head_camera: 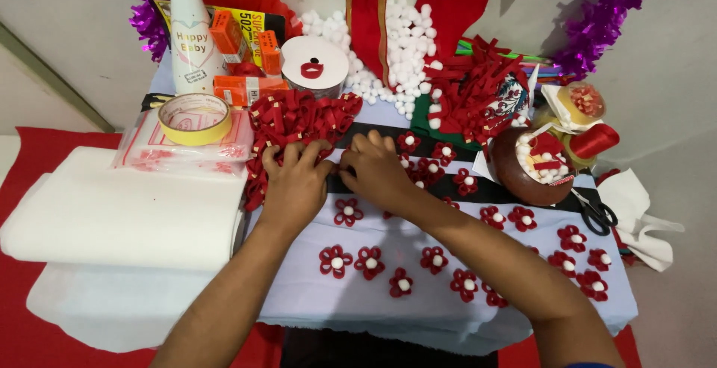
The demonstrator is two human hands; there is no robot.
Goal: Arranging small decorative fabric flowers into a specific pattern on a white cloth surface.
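Both hands meet at the back of the pale blue cloth-covered counter (448, 308). The left hand (297, 181) rests with fingers spread on a heap of red ribbon loops (299, 118). The right hand (376, 168) curls its fingers over a small red ribbon flower, mostly hidden beneath them, while finished red flowers with white pompom centres (370, 261) lie scattered nearer the person.

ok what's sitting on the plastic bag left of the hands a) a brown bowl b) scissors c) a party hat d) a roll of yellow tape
d: the roll of yellow tape lies flat on the clear plastic bag, just left of the left hand.
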